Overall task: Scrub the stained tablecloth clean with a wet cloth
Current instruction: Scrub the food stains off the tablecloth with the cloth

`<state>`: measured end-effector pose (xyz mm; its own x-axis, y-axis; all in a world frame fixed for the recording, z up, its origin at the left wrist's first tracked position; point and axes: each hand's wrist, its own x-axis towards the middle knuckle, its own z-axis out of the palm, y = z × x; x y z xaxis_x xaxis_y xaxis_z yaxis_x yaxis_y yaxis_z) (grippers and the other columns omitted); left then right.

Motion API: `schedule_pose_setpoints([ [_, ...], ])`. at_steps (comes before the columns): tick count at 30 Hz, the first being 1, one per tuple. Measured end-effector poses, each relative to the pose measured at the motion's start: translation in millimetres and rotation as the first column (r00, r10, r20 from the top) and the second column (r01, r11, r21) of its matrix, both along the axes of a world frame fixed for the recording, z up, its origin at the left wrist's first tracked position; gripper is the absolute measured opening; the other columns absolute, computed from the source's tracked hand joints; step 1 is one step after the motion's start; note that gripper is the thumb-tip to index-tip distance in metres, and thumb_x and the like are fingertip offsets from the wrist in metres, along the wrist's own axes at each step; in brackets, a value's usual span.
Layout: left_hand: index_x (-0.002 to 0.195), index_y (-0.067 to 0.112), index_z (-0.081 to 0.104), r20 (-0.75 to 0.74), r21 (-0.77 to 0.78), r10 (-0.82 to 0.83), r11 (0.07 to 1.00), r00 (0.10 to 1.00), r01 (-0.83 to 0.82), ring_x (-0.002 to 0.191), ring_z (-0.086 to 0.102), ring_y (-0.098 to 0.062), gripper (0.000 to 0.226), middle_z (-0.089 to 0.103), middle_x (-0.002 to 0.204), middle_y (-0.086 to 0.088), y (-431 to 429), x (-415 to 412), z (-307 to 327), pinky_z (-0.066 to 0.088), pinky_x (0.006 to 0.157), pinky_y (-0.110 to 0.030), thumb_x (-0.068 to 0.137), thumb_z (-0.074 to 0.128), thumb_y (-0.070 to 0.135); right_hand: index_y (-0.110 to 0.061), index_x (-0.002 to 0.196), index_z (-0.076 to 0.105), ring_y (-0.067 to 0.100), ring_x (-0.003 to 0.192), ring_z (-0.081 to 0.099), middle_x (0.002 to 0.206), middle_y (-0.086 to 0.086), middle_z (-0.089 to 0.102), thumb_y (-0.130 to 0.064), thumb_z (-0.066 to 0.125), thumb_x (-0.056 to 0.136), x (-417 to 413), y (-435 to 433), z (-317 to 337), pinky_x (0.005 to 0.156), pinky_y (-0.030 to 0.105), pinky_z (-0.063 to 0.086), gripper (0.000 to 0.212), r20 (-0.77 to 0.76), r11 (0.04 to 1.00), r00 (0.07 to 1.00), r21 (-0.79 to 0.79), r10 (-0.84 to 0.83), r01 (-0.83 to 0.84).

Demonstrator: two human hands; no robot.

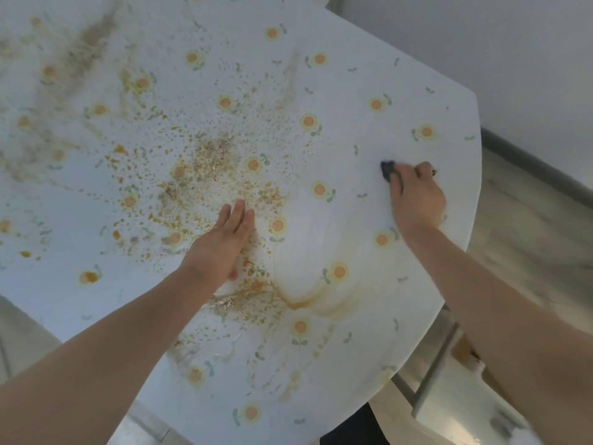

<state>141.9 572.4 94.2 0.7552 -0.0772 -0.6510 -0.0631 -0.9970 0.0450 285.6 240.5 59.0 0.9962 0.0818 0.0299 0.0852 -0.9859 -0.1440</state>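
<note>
- Gripping a dark cloth (387,170) in the right hand (414,197), with fingers curled round it, pressed onto the tablecloth (353,91) near its right edge, on a patch that looks clean.
- Pressing flat with the left hand (224,242), with fingers straight and together, holding nothing, at the near edge of the speckled stain (205,162).
- Keep that palm bearing down; judged likely to stop the tablecloth creeping or wrinkling under the strokes.
- Bring the cloth leftward to the orange streak (298,303) curving just below the left hand, then on into the speckles beyond.
- Work from the clean side inward with short overlapping strokes, so as not to drag orange across wiped ground.
- Move the bracing hand onto clean fabric where possible, to avoid smearing crumbs under the palm.
- Expect to refold or rinse the cloth often, given the wide spread of brown and orange over the middle and left.
- Mind the right edge above the floor (529,220); avoid flicking grit off.
</note>
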Motion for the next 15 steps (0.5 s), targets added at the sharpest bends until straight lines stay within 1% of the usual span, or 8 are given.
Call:
schedule_pose_setpoints([
  [2, 0.16, 0.015, -0.025, 0.011, 0.004, -0.002, 1.0, 1.0, 0.002, 0.156, -0.02, -0.029, 0.132, -0.037, 0.164, -0.008, -1, -1, -1, 0.046, 0.113, -0.035, 0.083, 0.083, 0.013, -0.017, 0.125, 0.06, 0.032, 0.088, 0.06, 0.122, 0.009, 0.051, -0.032, 0.042, 0.105, -3, 32, -4, 0.064, 0.037, 0.045, 0.031, 0.034, 0.986, 0.985, 0.038, -0.166, 0.165],
  [4, 0.16, 0.014, -0.025, 0.01, 0.016, -0.009, 1.0, 1.0, 0.009, 0.156, -0.019, -0.029, 0.133, -0.037, 0.164, -0.009, -1, -1, 0, 0.047, 0.113, -0.036, 0.083, 0.084, 0.013, -0.019, 0.122, 0.061, 0.03, 0.09, 0.061, 0.119, 0.01, 0.053, -0.025, 0.049, 0.103, -41, 75, -10, 0.062, 0.034, 0.047, 0.024, 0.015, 0.987, 0.992, 0.099, -0.125, 0.123],
  [6, 0.16, 0.013, -0.024, 0.001, 0.027, -0.003, 1.0, 1.0, 0.003, 0.156, -0.019, -0.03, 0.134, -0.035, 0.164, -0.01, -1, -1, -1, 0.045, 0.115, -0.037, 0.082, 0.085, 0.015, -0.026, 0.117, 0.061, 0.026, 0.085, 0.059, 0.109, 0.005, 0.055, -0.025, 0.059, 0.095, -111, 115, -13, 0.059, 0.033, 0.05, 0.022, -0.108, 0.973, 0.986, 0.205, 0.128, -0.104],
  [7, 0.161, 0.013, -0.023, -0.002, 0.029, -0.004, 1.0, 1.0, 0.004, 0.156, -0.018, -0.031, 0.134, -0.034, 0.165, -0.01, -2, -1, 0, 0.045, 0.115, -0.038, 0.082, 0.085, 0.015, -0.03, 0.115, 0.062, 0.023, 0.08, 0.057, 0.104, 0.001, 0.054, -0.025, 0.066, 0.089, -153, 125, -9, 0.058, 0.032, 0.05, 0.026, -0.165, 0.936, 0.948, 0.275, 0.272, -0.221],
  [9, 0.162, 0.012, -0.019, 0.011, 0.037, -0.019, 0.999, 1.0, 0.018, 0.157, -0.017, -0.032, 0.132, -0.032, 0.166, -0.011, -2, -1, -1, 0.045, 0.115, -0.039, 0.081, 0.086, 0.018, -0.031, 0.113, 0.066, 0.019, 0.079, 0.053, 0.099, -0.002, 0.053, -0.022, 0.074, 0.081, -222, 122, -5, 0.061, 0.032, 0.049, 0.034, -0.15, 0.84, 0.867, 0.374, 0.474, -0.394],
  [11, 0.162, 0.012, -0.017, 0.015, 0.034, -0.026, 0.999, 1.0, 0.025, 0.157, -0.016, -0.032, 0.131, -0.03, 0.167, -0.011, -1, -1, -3, 0.046, 0.114, -0.041, 0.081, 0.086, 0.019, -0.031, 0.113, 0.067, 0.018, 0.08, 0.05, 0.099, -0.004, 0.048, -0.024, 0.076, 0.082, -259, 95, -8, 0.065, 0.031, 0.049, 0.033, -0.126, 0.767, 0.777, 0.32, 0.616, -0.556],
  [13, 0.162, 0.013, -0.017, 0.025, 0.031, -0.023, 0.999, 0.999, 0.022, 0.157, -0.016, -0.032, 0.131, -0.032, 0.167, -0.009, -1, -2, -4, 0.047, 0.113, -0.041, 0.081, 0.086, 0.017, -0.032, 0.113, 0.066, 0.018, 0.079, 0.054, 0.097, -0.006, 0.045, -0.031, 0.077, 0.083, -258, 64, 2, 0.065, 0.031, 0.049, 0.032, -0.19, 0.797, 0.785, 0.292, 0.59, -0.529],
  [15, 0.162, 0.014, -0.019, 0.037, 0.034, -0.005, 0.999, 0.999, 0.004, 0.157, -0.017, -0.03, 0.131, -0.033, 0.166, -0.007, -1, -2, -6, 0.049, 0.111, -0.041, 0.082, 0.085, 0.015, -0.034, 0.111, 0.059, 0.017, 0.083, 0.057, 0.092, -0.014, 0.046, -0.055, 0.061, 0.091, -220, 34, 10, 0.07, 0.032, 0.048, 0.029, -0.18, 0.915, 0.902, 0.177, 0.392, -0.362],
])
